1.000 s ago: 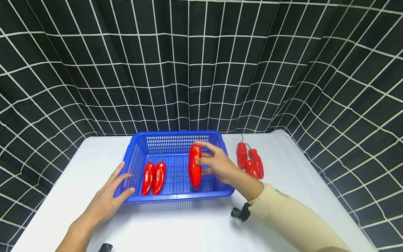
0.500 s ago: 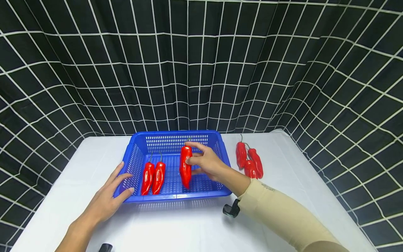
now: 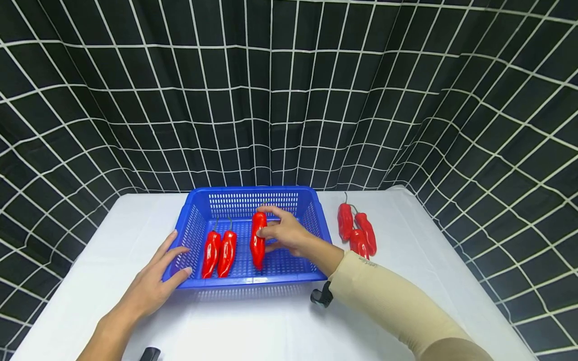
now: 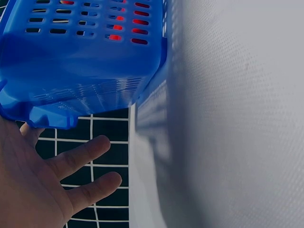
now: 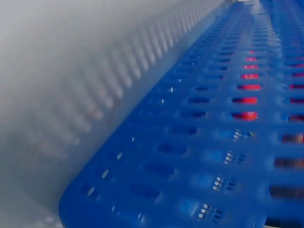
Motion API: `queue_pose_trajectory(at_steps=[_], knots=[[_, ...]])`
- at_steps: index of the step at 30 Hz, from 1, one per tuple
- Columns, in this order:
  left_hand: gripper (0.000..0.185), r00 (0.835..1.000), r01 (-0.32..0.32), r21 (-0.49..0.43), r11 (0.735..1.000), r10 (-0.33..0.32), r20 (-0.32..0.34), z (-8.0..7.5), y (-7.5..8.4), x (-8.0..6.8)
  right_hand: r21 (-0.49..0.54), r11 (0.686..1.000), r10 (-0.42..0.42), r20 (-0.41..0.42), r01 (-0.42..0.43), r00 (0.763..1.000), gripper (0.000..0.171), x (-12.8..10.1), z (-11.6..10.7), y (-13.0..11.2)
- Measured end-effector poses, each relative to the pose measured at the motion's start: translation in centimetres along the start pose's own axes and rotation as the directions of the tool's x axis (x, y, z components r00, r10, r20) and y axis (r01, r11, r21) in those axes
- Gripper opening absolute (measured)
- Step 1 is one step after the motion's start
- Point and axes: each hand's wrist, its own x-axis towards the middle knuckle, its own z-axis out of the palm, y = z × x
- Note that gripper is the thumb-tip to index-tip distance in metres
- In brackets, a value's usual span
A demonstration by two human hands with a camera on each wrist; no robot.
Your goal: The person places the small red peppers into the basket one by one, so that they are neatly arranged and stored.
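A blue plastic basket (image 3: pixel 250 282) with slotted walls sits on the white table. My left hand (image 3: pixel 151 286) rests at its left rim, thumb and one finger reaching over the edge. In the left wrist view, two fingers (image 4: pixel 88 154) stretch out straight beside the basket's outer wall. My right hand (image 3: pixel 286 233) pinches a glossy red chili pepper (image 3: pixel 258 240), stem towards the back, over the middle of the basket. To its left, two more red peppers (image 3: pixel 211 254) lie side by side on the basket floor. The basket wall fills most of the right wrist view, hiding the right hand.
Several red peppers (image 3: pixel 367 233) with green stems lie bunched on the table (image 3: pixel 415 240) right of the basket. A black curtain (image 3: pixel 235 115) with a white grid surrounds the table's back and sides. Dark devices sit by both wrists.
My right hand has carried the held pepper leftwards and slightly down, closer to the two peppers in the basket. The left hand stays at the rim.
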Motion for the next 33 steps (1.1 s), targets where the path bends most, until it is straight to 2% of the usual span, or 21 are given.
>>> queue_pose_trajectory(at_steps=[10, 23, 33], knots=[[0.047, 1.000, -0.003, -0.003, 1.000, 0.003, -0.007, 0.1, -0.1, 0.1, -0.056, 0.997, 0.050, 0.032, -0.048, 0.998, 0.060, 1.0, 1.9, 1.2], [0.048, 1.000, 0.019, 0.007, 1.000, -0.019, 0.000, 0.2, 0.0, 0.1, -0.074, 0.993, 0.088, -0.029, -0.090, 0.996, 0.063, 2.2, 2.2, 2.1], [0.048, 1.000, 0.023, 0.007, 1.000, -0.023, -0.001, 0.2, 0.1, 0.0, -0.079, 0.989, 0.129, -0.005, -0.129, 0.992, 0.060, 2.3, 2.0, 2.3]])
